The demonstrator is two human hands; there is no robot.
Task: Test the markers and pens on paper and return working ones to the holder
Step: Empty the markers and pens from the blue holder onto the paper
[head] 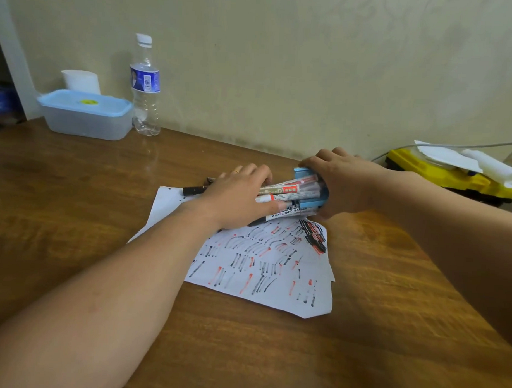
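A blue holder (315, 200) lies tipped on its side at the far edge of the white paper (264, 266), which is covered in red and black test strokes. My right hand (342, 182) grips the holder from behind. Several whiteboard markers (289, 195) stick out of its mouth toward the left. My left hand (243, 193) lies over the markers' free ends, fingers curled round the bundle. Two dark pens (195, 189) lie on the table just left of that hand, partly hidden by it.
A lidded plastic box (86, 115), a white cup (80, 81) and a water bottle (145, 85) stand at the back left by the wall. A yellow object (453, 174) with white tissue and a cable sits at the right edge. The wooden table (74, 216) extends left and near.
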